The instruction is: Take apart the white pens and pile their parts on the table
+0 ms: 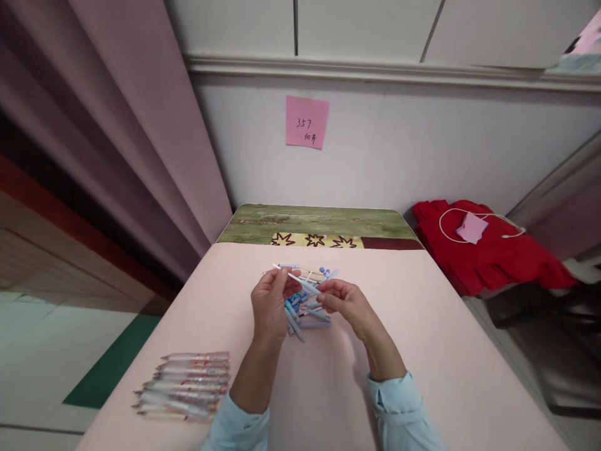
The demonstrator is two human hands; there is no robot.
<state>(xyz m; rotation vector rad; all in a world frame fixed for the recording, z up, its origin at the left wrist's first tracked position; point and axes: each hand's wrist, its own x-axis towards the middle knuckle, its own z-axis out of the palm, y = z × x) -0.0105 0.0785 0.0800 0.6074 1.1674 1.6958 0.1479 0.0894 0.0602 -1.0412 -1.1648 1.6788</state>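
Between the fingertips of my left hand [275, 300] is a thin white pen refill [283, 269], pointing up and to the left. My right hand [345, 304] pinches a pale blue pen barrel [310, 287]. Refill and barrel lie in one line and meet between the hands; whether the refill sits inside the barrel I cannot tell. Both hands are just above a loose pile of pen parts [320, 316], with blue barrels, small dark blue pieces and thin sticks. My fingers cover part of this pile.
Several clear-barrelled pens [188, 383] lie side by side at the table's left. A pink cover [422, 351] lies over the patterned green table [319, 219]. To the right, a red cloth [451, 250] bears a white cable and pink notes. A pink note [307, 122] is on the wall.
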